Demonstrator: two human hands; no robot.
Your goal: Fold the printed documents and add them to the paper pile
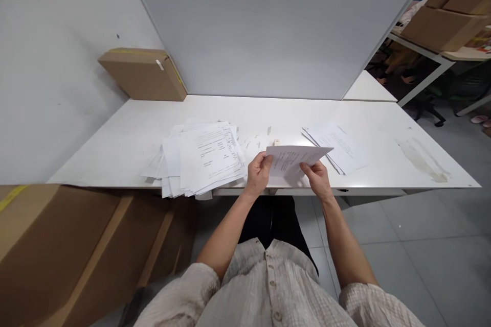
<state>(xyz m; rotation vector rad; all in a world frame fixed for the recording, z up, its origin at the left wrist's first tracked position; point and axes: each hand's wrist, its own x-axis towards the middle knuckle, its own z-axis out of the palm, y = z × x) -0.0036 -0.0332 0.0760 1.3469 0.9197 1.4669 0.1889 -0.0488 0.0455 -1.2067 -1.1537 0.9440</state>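
White table [383, 127]: it runs across in front of me, up to the upright grey panel [264, 25].
Left pile [205, 156]: the biggest lot of paper, loose sheets fanned unevenly, a few poking past the near edge; I'd judge nobody has squared it up yet.
Right stack [337, 145]: fewer sheets, print upward, edges slightly askew. Which of the two is finished with and which is waiting, I can't tell.
Held paper [289, 163]: between those two, tilted up over the table's front edge, print towards me; one sheet or several, I can't say. It isn't laid down, so this bit looks unfinished to me.
Left hand [258, 173]: pinching the left edge, thumb in front, fingertips hidden behind.
Right hand [317, 179]: pinching the lower right side, thumb on top.
Small pale thing [276, 142]: just beyond the held sheet, partly covered, untouched.
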